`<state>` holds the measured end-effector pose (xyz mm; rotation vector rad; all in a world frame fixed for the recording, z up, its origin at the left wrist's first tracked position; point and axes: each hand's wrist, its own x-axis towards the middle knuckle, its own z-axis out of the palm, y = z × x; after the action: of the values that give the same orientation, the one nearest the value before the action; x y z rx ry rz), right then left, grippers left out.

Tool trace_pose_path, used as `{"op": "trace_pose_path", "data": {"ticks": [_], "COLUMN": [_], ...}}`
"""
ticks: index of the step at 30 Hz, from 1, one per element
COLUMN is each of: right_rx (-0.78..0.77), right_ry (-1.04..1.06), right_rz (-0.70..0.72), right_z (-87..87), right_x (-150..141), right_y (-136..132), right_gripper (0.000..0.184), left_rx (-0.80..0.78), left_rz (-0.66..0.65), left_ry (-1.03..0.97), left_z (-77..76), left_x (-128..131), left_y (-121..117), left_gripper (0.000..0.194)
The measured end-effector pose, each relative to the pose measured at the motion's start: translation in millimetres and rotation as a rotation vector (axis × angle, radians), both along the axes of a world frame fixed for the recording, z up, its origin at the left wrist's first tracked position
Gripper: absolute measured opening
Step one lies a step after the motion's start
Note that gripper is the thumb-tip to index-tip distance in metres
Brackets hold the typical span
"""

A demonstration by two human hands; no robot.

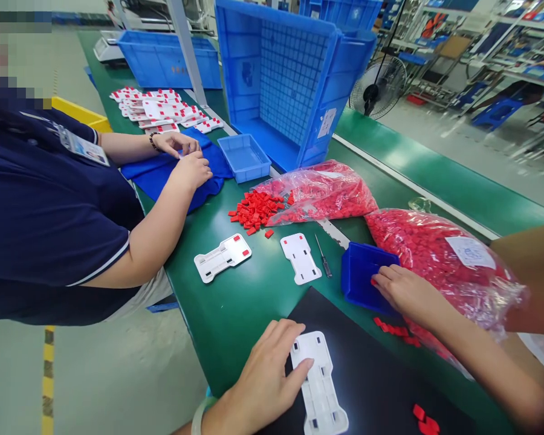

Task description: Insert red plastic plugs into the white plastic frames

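Observation:
My left hand (pixel 272 368) grips the left edge of a white plastic plate (pixel 320 386), thumb on its face. The plate has several small rectangular slots, and no red pieces show in it. It is over a black mat (pixel 358 356). My right hand (pixel 408 293) is at a dark blue bin (pixel 360 272), with a small red plastic piece (pixel 374 281) pinched at its fingertips. Below the bin lies a row of red pieces (pixel 392 328). More red pieces (pixel 425 421) rest on the mat at lower right.
Two white plates (pixel 301 258), a screwdriver (pixel 325 260) and a red heap (pixel 256 210) lie ahead. Bags of red pieces (pixel 435 260) stand at right. At left a co-worker (pixel 63 199) works over blue cloth (pixel 163 178), near stacked plates (pixel 163 109). A large blue crate (pixel 317 103) stands behind.

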<state>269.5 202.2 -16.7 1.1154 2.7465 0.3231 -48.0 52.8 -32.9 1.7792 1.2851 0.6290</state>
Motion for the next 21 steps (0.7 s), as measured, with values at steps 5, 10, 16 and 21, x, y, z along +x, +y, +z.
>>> {"op": "trace_pose_path", "data": {"ticks": [5,10,16,21], "right_rx": [-0.005,0.023,0.095,-0.078], "right_ry": [0.19,0.482,0.702,1.063], "right_rz": [-0.108,-0.492,-0.756,-0.823], "right_z": [14.4,13.5,30.1,41.2], "right_x": [2.2,-11.7,-34.2,-78.4], "right_y": [-10.2,-25.1,-78.3,-159.6], "right_gripper": [0.026,0.028,0.024,0.021], "left_rx": [0.035,0.015,-0.107,-0.221], "left_rz": [-0.052,-0.063,-0.074,0.035], "left_ry": [0.218,0.365,0.136,-0.19], "left_z": [-6.8,-5.6,2.5,10.3], "left_x": [15.1,29.0,23.0,19.4], "left_y": [-1.3,-0.4,-0.8,-17.1], "left_gripper": [0.067,0.073,0.025,0.012]}}
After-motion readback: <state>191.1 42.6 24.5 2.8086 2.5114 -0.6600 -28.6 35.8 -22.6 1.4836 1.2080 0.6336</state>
